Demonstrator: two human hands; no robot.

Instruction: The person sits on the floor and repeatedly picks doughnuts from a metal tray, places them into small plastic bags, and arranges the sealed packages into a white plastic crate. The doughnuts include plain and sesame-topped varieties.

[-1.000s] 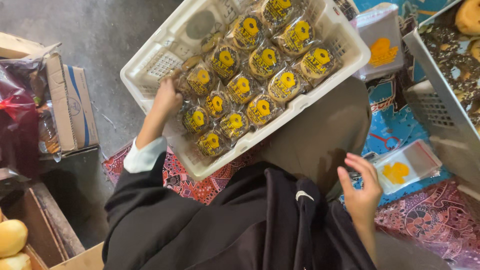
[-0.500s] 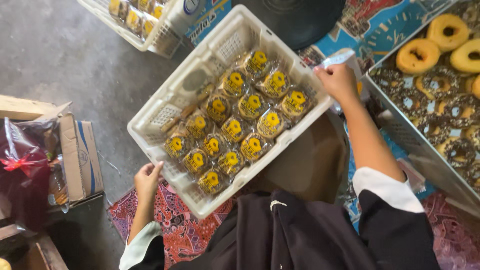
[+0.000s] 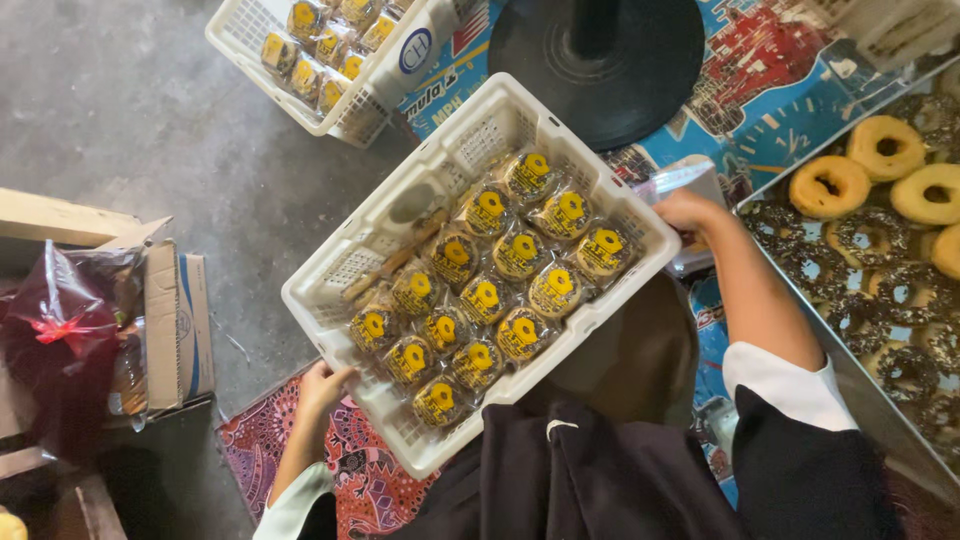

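2 hands: left (image 3: 322, 385) grips the slatted white plastic crate (image 3: 340, 290), right (image 3: 685, 212) clasps a glossy clear packet (image 3: 678, 180).

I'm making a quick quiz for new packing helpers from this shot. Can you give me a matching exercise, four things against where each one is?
Things:
1. white crate of wrapped pastries
2. left hand
3. right hand
4. plain ring donuts

Places:
A. far right, in a metal tray
B. at the crate's right edge, by a clear packet
C. on the person's lap, in the middle
D. at the crate's lower left corner, over a patterned mat

Pairs: 1-C, 2-D, 3-B, 4-A
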